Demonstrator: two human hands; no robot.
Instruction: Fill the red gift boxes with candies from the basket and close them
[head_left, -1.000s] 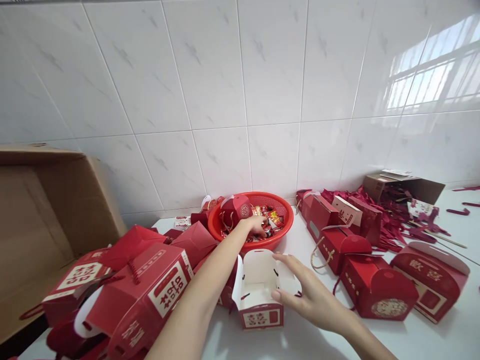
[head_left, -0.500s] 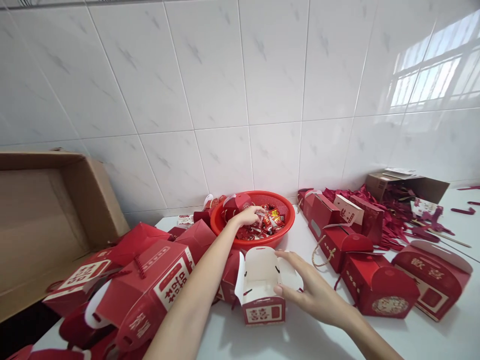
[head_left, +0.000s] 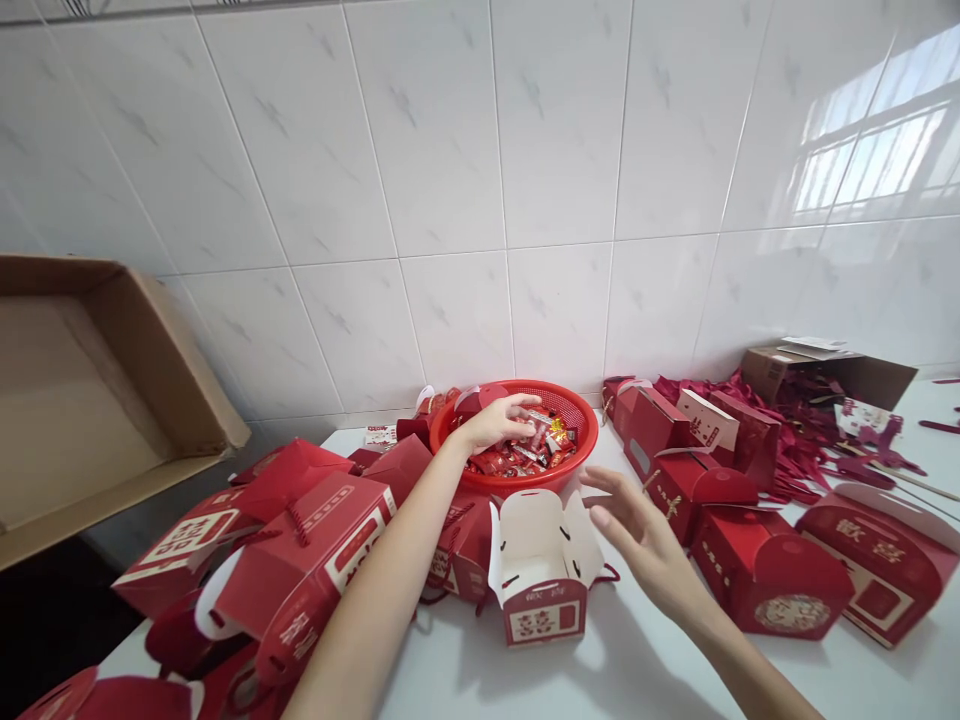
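Over the red plastic basket (head_left: 589,440) of wrapped candies (head_left: 517,460), my left hand (head_left: 499,420) has its fingers spread; no candy shows in it. An open red box (head_left: 546,618) with a white inside stands on the table in front of the basket, its flaps up and nothing but small dark cord ends visible inside. My right hand (head_left: 634,520) is just right of this box, fingers apart and holding nothing.
Red gift boxes (head_left: 322,550) are piled on the left beside a large cardboard box (head_left: 165,400). More closed red boxes (head_left: 780,575) stand on the right. Behind them lie red ribbons (head_left: 795,440) and a small cardboard box (head_left: 877,380) against the tiled wall.
My left hand has lifted a little from the candies with its fingers spreading. My right hand has come away from the open box, which now sits slightly further right in view.
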